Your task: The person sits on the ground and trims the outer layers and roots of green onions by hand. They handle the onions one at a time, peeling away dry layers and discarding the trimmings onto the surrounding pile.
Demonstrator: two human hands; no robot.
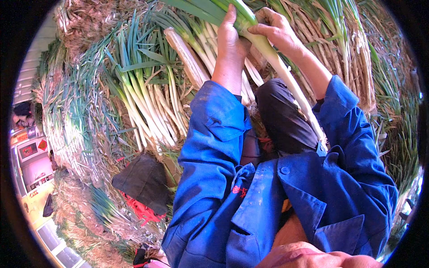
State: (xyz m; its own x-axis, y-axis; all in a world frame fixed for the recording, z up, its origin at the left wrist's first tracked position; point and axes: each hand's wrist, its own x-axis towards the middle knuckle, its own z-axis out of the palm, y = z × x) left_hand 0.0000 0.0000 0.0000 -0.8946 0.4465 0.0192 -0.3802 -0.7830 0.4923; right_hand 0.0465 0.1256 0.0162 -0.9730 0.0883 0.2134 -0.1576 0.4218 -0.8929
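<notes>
Leek in hand: one long leek, held up at the far middle of the scene, its green leaves spreading toward the far left and its white shank slanting near and right, across the dark trouser leg; whether it rests on the leg I cannot tell.
Left hand: the left hand appears closed around the leek where the leaves begin, thumb over the green, most fingers hidden behind.
Right hand: the right hand has a narrow grip, thumb and bent forefinger meeting the leek just beside the left hand, at the top of the shank.
Weight and stiffness: probably light for its length; the shank should be firm and fairly straight, the leaves softer and apt to fold.
Surface: the pale skin looks smooth and likely turns slippery if damp; the outer layers and leaf tips would tear or bruise under a hard pinch.
Where to hold: the firm neck below the leaf fan seems best, with the long near end otherwise liable to swing.
Left side: a row of white-stemmed leeks lies near a dark cloth with red strips.
Far right: drier, browner leeks lie heaped.
</notes>
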